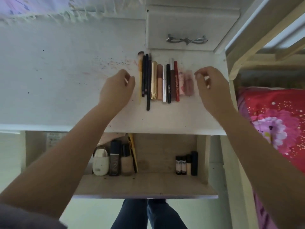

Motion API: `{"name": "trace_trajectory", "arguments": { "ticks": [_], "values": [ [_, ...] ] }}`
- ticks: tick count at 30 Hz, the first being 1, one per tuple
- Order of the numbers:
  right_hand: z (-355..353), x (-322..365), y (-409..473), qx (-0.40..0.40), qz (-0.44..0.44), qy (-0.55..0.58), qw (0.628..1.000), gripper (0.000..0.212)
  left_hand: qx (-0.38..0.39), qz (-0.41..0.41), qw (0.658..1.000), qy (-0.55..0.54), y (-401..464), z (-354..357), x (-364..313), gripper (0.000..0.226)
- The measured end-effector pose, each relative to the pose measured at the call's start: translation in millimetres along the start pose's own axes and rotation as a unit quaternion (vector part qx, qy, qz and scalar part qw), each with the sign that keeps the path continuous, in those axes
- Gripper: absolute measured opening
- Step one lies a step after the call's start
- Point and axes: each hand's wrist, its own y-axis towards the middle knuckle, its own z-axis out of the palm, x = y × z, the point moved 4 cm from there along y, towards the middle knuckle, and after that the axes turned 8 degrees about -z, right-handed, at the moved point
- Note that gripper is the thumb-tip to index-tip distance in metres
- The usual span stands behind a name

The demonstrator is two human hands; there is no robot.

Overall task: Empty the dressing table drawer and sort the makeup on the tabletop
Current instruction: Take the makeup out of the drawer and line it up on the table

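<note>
A row of makeup lies side by side on the white tabletop: a yellow-handled brush, dark pencils, a gold tube, several lip and concealer tubes, and two pink tubes at the right end. My left hand hovers just left of the row, fingers loosely curled, holding nothing. My right hand hovers just right of the pink tubes, fingers loosely curled and empty. Below, the open drawer holds a white case, foundation bottles, a gold pencil and small dark tubes.
A small upper drawer with a metal handle stands at the back of the table. A red and pink flowered bedcover and a white bed frame lie to the right. My legs show under the drawer.
</note>
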Motion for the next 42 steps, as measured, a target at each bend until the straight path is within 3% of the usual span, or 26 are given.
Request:
{"name": "trace_trajectory", "arguments": {
  "ticks": [2, 4, 6, 8, 12, 16, 21, 27, 32, 36, 40, 42],
  "values": [
    [1, 16, -55, 0.028, -0.055, 0.056, 0.996, 0.014, -0.027, 0.038, 0.997, -0.061, -46, -3, 24, 0.017],
    [15, 18, -120, 0.120, -0.080, 0.054, 0.988, 0.018, -0.014, 0.023, 0.996, -0.089, -98, 10, 58, 0.018],
    [38, -4, -175, 0.227, -0.074, -0.036, 0.971, 0.018, 0.019, -0.042, 0.997, -0.064, -137, 39, 93, 0.017],
    [59, -39, -206, 0.322, -0.007, -0.130, 0.938, 0.024, 0.068, -0.116, 0.991, -0.018, -158, 75, 117, 0.009],
    [85, -77, -215, 0.371, -0.002, -0.244, 0.896, 0.030, 0.125, -0.192, 0.973, 0.036, -153, 116, 124, 0.024],
    [98, -81, -212, 0.398, -0.025, -0.302, 0.866, 0.025, 0.117, -0.183, 0.962, 0.164, -134, 136, 118, 0.029],
    [96, -80, -219, 0.388, -0.045, -0.288, 0.874, 0.026, 0.127, -0.150, 0.939, 0.281, -131, 142, 118, 0.035],
    [94, -69, -215, 0.377, -0.030, -0.234, 0.896, 0.021, 0.130, -0.149, 0.945, 0.262, -130, 140, 119, 0.030],
    [94, -62, -212, 0.393, -0.042, -0.218, 0.893, 0.021, 0.192, -0.235, 0.948, 0.095, -126, 142, 116, 0.016],
    [68, -42, -189, 0.334, 0.032, -0.137, 0.932, 0.019, 0.245, -0.165, 0.955, 0.011, -140, 118, 106, 0.008],
    [16, -9, -148, 0.324, 0.079, 0.014, 0.943, 0.012, 0.372, -0.080, 0.920, -0.093, -160, 48, 93, 0.008],
    [-14, 5, -110, 0.261, 0.090, 0.077, 0.958, 0.020, 0.366, -0.045, 0.919, -0.142, -146, 3, 77, 0.004]
  ]
}}
